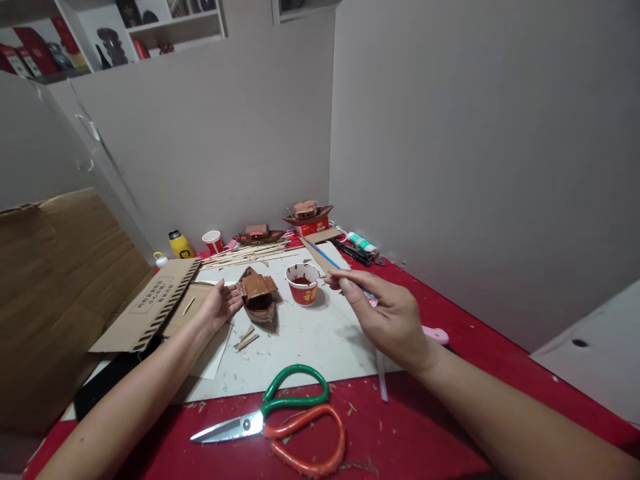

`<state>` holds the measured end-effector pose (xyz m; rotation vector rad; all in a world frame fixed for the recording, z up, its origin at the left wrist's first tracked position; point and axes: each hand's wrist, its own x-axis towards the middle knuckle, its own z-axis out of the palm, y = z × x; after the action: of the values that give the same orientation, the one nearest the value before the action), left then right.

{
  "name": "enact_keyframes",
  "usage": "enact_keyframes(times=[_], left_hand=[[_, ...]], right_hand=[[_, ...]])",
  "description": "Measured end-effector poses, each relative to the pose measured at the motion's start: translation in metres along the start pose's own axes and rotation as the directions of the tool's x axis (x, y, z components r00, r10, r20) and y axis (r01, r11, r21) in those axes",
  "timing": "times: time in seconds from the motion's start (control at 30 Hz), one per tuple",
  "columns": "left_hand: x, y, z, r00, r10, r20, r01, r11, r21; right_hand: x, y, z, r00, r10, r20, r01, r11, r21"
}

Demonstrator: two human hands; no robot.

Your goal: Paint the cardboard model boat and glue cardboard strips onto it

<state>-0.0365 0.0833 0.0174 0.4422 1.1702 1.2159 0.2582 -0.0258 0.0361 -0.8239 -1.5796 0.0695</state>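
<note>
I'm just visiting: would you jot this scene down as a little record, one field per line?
Left hand: open, fingers at the brown model boat
Right hand: pinching a thin item, kind unclear
Paper cup: right of the boat, brown inside
Scissors: on the red tabletop, blades pointing left
Farther back: wooden sticks and two more model boats, one on a red box

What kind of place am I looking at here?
Probably a hobby or craft workspace: a small brown model boat sits by the left hand, a pile of thin sticks lies farther back, and green-and-orange scissors lie in front.
</note>
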Motion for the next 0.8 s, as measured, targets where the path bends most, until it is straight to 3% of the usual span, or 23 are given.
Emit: enact_keyframes(times=[0.17,0.3,0.43,0.53,0.57,0.6,0.63,0.7,0.77,0.8], left_hand=[[-0.023,0.011,-0.017,0.984,0.164,-0.062,-0.159,0.984,0.085],[-0.056,0.001,-0.025,0.927,0.374,-0.024,-0.366,0.917,0.158],[-0.101,-0.024,-0.019,0.862,0.482,0.154,-0.506,0.831,0.231],[-0.133,-0.045,-0.01,0.842,0.435,0.319,-0.527,0.79,0.314],[-0.141,-0.051,-0.008,0.812,0.405,0.42,-0.565,0.725,0.394],[-0.147,-0.056,-0.006,0.768,0.376,0.519,-0.621,0.637,0.458],[-0.151,-0.061,-0.004,0.694,0.353,0.628,-0.702,0.525,0.481],[-0.154,-0.068,-0.002,0.497,0.285,0.82,-0.855,0.324,0.405],[-0.151,-0.074,-0.002,0.302,0.206,0.931,-0.947,0.179,0.267],[-0.149,-0.078,-0.003,0.227,0.165,0.96,-0.971,0.117,0.209]], right_hand=[[-0.001,0.003,0.0,0.993,0.117,-0.027,-0.117,0.993,0.021],[0.003,0.006,-0.004,0.972,0.226,-0.072,-0.223,0.974,0.037],[0.008,0.009,-0.005,0.959,0.26,-0.113,-0.259,0.966,0.028],[0.007,0.012,-0.003,0.967,0.244,-0.07,-0.244,0.97,0.02],[0.007,0.013,-0.002,0.972,0.23,-0.055,-0.23,0.973,0.018],[0.006,0.014,-0.001,0.976,0.214,-0.044,-0.214,0.977,0.012],[0.005,0.015,0.0,0.979,0.198,-0.041,-0.198,0.98,0.003],[0.004,0.016,0.001,0.984,0.177,-0.036,-0.178,0.984,-0.015],[0.003,0.018,0.002,0.984,0.174,-0.026,-0.175,0.984,-0.027],[0.003,0.019,0.002,0.984,0.177,-0.023,-0.178,0.984,-0.031]])
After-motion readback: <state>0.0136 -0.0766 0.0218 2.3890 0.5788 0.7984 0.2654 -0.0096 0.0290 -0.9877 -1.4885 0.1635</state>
